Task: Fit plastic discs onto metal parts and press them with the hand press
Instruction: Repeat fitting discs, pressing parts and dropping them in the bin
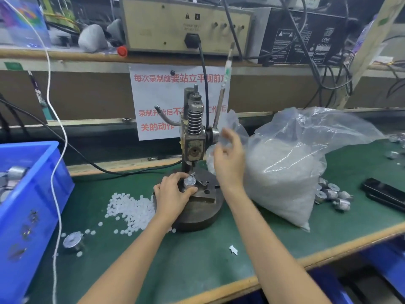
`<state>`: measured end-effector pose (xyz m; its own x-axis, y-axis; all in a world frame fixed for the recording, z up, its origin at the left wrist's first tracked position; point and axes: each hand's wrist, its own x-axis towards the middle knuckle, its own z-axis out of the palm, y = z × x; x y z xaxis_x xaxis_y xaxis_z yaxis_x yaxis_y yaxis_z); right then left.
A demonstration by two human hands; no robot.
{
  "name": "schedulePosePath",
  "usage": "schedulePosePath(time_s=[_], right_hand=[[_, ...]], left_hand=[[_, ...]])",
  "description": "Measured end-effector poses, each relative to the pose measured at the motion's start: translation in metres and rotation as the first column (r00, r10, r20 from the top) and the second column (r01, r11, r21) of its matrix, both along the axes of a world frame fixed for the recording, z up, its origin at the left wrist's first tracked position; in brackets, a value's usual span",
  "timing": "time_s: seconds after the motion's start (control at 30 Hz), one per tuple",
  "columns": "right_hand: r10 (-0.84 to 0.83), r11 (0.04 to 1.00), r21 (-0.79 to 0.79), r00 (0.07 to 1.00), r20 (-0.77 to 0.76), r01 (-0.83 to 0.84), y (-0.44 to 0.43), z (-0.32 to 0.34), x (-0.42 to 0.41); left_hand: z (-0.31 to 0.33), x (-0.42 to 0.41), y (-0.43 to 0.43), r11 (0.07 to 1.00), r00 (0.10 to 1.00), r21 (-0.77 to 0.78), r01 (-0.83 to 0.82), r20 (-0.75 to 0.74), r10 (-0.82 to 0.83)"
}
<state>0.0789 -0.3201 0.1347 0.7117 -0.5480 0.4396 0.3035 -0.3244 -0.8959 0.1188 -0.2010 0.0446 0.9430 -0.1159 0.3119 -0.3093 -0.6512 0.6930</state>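
Left hand (pixel 170 195): steadies metal part (pixel 189 181) on press base (pixel 198 212).
Right hand (pixel 229 159): raised, fingers spread, beside plastic bag (pixel 285 163).
Discs (pixel 131 210): heaped left of base.

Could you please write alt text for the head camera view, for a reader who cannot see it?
A person's left hand holds a small silver metal cylinder on the round base of a grey hand press, while the right hand is raised, open, beside it. Loose white plastic discs lie on the green mat, a clear bag of discs stands right.
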Motion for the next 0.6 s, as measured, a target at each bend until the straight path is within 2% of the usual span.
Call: schedulePosePath(time_s=[0.07, 0.17, 0.23, 0.37, 0.47, 0.6], right_hand=[[-0.009, 1.0, 0.005, 0.988, -0.151, 0.009, 0.003, -0.045, -0.019], [0.122, 0.991, 0.1, 0.931, -0.345, -0.093, -0.003, -0.084, -0.043], [0.236, 0.967, 0.184, 0.9, -0.366, -0.178, -0.011, -0.092, -0.055], [0.394, 0.891, 0.381, 0.839, -0.376, -0.248, -0.037, -0.092, -0.083], [0.411, 0.842, 0.493, 0.852, -0.324, -0.218, -0.061, -0.096, -0.114], [0.353, 0.826, 0.546, 0.883, -0.308, -0.14, -0.099, -0.112, -0.168]], left_hand=[[0.003, -0.007, 0.001, 1.0, 1.0, -0.015, -0.008, 0.001, 0.008], [-0.001, -0.035, 0.0, 0.999, 0.99, -0.017, -0.045, 0.135, 0.047], [-0.006, -0.061, -0.008, 0.997, 0.981, -0.067, 0.025, 0.195, -0.011], [-0.004, -0.099, -0.036, 0.968, 0.971, -0.133, 0.213, 0.141, -0.194], [-0.003, -0.119, -0.063, 0.934, 0.941, -0.127, 0.334, 0.098, -0.323], [-0.013, -0.159, -0.102, 0.854, 0.867, -0.152, 0.497, 0.061, -0.494]])
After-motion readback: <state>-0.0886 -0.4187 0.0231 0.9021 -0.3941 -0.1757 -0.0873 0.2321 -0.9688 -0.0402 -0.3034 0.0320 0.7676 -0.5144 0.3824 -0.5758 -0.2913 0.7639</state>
